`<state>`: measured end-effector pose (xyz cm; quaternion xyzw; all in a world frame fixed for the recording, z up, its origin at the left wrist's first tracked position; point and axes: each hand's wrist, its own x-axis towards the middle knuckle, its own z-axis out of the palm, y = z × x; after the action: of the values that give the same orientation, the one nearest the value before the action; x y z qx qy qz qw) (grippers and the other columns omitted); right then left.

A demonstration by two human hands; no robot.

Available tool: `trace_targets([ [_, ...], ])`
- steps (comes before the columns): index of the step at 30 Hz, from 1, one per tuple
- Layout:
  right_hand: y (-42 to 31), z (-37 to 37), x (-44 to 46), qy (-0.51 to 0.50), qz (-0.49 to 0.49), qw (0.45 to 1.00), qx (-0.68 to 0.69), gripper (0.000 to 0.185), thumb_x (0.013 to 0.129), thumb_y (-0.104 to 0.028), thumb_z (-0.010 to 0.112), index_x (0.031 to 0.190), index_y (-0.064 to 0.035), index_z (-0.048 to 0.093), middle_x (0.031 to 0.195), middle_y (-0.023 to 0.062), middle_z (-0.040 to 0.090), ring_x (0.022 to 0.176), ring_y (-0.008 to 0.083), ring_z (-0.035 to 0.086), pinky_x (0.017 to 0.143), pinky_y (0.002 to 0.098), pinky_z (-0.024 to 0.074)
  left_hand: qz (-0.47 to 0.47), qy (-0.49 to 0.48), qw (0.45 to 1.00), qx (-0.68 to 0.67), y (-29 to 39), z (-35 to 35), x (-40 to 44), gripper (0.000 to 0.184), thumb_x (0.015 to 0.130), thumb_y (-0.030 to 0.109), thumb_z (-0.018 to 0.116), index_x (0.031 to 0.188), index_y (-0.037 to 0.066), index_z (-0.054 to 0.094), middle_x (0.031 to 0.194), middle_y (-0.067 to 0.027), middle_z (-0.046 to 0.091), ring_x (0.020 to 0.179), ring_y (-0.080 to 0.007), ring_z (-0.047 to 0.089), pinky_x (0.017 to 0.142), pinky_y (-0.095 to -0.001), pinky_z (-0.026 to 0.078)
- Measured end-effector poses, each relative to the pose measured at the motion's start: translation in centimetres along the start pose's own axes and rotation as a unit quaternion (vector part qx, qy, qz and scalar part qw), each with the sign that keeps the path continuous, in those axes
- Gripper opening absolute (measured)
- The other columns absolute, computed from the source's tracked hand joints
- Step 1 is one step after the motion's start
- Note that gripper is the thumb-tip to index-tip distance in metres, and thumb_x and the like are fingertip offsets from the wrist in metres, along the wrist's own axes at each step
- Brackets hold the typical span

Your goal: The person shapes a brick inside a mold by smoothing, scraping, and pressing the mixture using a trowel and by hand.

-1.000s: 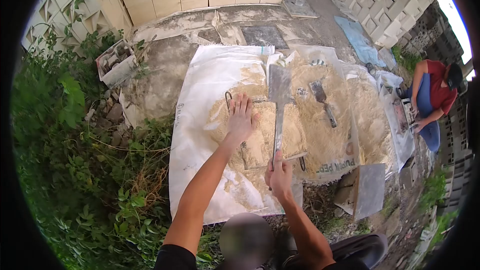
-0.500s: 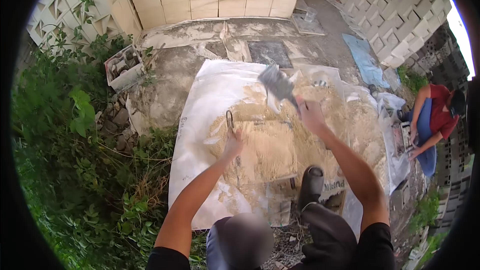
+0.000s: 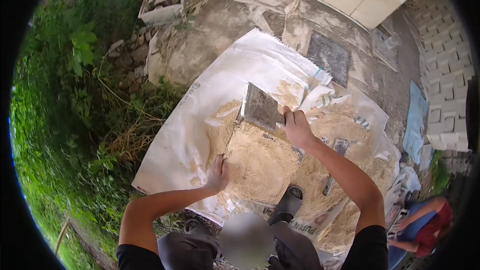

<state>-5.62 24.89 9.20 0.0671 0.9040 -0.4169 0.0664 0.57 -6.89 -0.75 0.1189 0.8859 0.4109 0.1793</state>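
My right hand (image 3: 298,129) is closed on a flat, broad metal blade tool (image 3: 261,107), which lies over the far left corner of a square mold (image 3: 262,162) filled with pale sandy powder. At the mold's left side my left hand (image 3: 218,174) is closed round its edge or handle; the fingers partly hide what they grip. The mold rests on a white woven sack (image 3: 175,135) strewn with powder. A smaller trowel (image 3: 336,160) lies on the powder to the right of the mold.
My shoe (image 3: 289,202) stands against the mold's near side. A co-worker (image 3: 425,230) crouches at the lower right. Beyond the sack are a dark slab (image 3: 327,57), a box of rubble (image 3: 162,5) and a blue sheet (image 3: 415,122). Plants (image 3: 75,120) grow at left.
The view has turned and tilted. My right hand has brought the blade from above the sack down to the mold's far left corner. My left hand has gone from lying flat to gripping the mold's side.
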Motion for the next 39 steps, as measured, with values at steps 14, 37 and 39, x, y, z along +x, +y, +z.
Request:
trace_targets([
  [14, 2.6, 1.2, 3.0, 0.095, -0.294, 0.926, -0.216, 0.05, 0.096, -0.027, 0.04, 0.067, 0.0085, 0.058, 0.057, 0.0247, 0.057, 0.054, 0.0398, 0.056, 0.059, 0.0491, 0.0435, -0.266, 0.205, 0.942, 0.025, 3.8, -0.4, 0.0, 0.025, 0.09, 0.02, 0.043, 0.096, 0.006, 0.064, 0.09, -0.0198, 0.067, 0.089, -0.038, 0.064, 0.078, -0.0463, 0.048],
  [37, 4.9, 1.6, 5.3, -0.204, -0.119, 0.912, -0.335, 0.052, 0.096, -0.032, 0.036, 0.077, 0.0083, 0.064, 0.082, 0.0317, 0.062, 0.079, 0.046, 0.062, 0.077, 0.0511, 0.0491, -0.287, 0.207, 0.935, 0.026, 2.9, 0.3, -1.1, 0.031, 0.085, 0.025, 0.041, 0.087, 0.007, 0.067, 0.083, -0.0214, 0.066, 0.081, -0.0406, 0.063, 0.077, -0.0495, 0.048],
  [39, 2.7, -0.1, 4.7, -0.177, -0.104, 0.927, -0.314, 0.055, 0.096, -0.032, 0.035, 0.072, 0.0086, 0.063, 0.078, 0.0322, 0.061, 0.077, 0.0464, 0.062, 0.076, 0.051, 0.0494, -0.287, 0.215, 0.933, 0.03, 2.7, 0.4, -1.0, 0.031, 0.085, 0.025, 0.042, 0.086, 0.007, 0.067, 0.083, -0.0215, 0.066, 0.082, -0.0411, 0.063, 0.076, -0.0502, 0.047],
])
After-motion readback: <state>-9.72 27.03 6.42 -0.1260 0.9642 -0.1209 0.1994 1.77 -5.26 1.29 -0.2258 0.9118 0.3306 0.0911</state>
